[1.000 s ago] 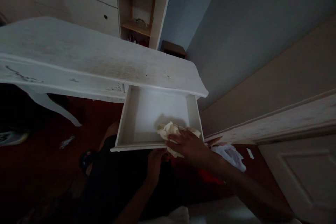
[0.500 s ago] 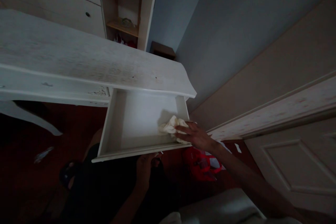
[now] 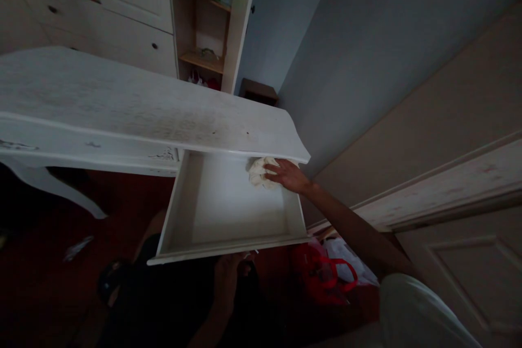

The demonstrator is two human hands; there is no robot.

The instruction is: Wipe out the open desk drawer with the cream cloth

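Note:
A white drawer (image 3: pixel 240 247) stands pulled out of a white desk (image 3: pixel 163 103); its inside is bare apart from a cream cloth (image 3: pixel 258 174). My right hand (image 3: pixel 287 174) presses that crumpled cloth against the drawer's bottom at the far right, close under the desk's edge, fingers laid over it. Below the drawer's front panel, my left hand (image 3: pixel 229 274) is closed at the outer face, with curled fingers around what looks like the drawer handle (image 3: pixel 256 251). Only a small pale tip of the handle shows, and the shade hides the rest.
Dark smudges mark the desk top. A red bag (image 3: pixel 322 274) and white material (image 3: pixel 348 261) lie on the floor at right. Behind the desk stands a cabinet (image 3: pixel 134 16) with open shelves. The wall (image 3: pixel 346 65) runs close along the right side.
My right hand has slid the cloth from the drawer's front right area to its back right, near the desk edge. The left hand stays at the drawer front. The view has tilted slightly up.

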